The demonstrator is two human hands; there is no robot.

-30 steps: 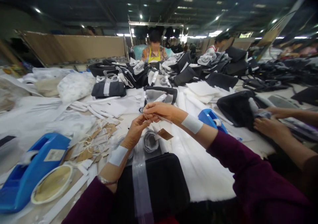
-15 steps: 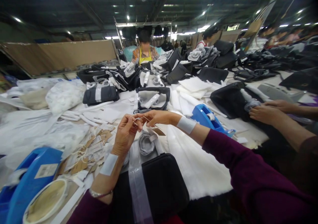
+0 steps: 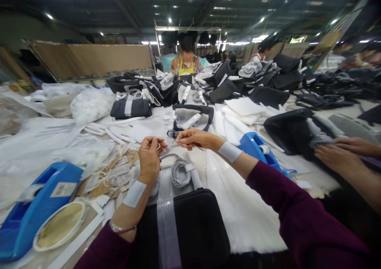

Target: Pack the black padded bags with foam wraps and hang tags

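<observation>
My left hand (image 3: 151,154) is closed, its fingertips pinching a thin white string (image 3: 169,138). Across from it my right hand (image 3: 196,138) pinches the other end, so the string runs taut between them. A brown edge, perhaps a card tag, shows under my right fingers; most of it is hidden. Below both hands lies a black bag (image 3: 198,225) with a clear plastic band (image 3: 167,213) around it. A grey coiled strap (image 3: 180,173), wrapped in plastic, rests at the bag's far side.
Loose card tags with strings (image 3: 119,167) lie left. Blue tape dispensers stand at left (image 3: 38,209) and right (image 3: 256,148), near a round tub (image 3: 61,225). White foam sheet (image 3: 241,205) lies right. A co-worker's hands (image 3: 342,153) touch another black bag (image 3: 285,130). More bags are piled behind.
My hands have drawn apart, and the string between them is now stretched straight. The view has turned slightly left. The co-worker's hands remain at their bag.
</observation>
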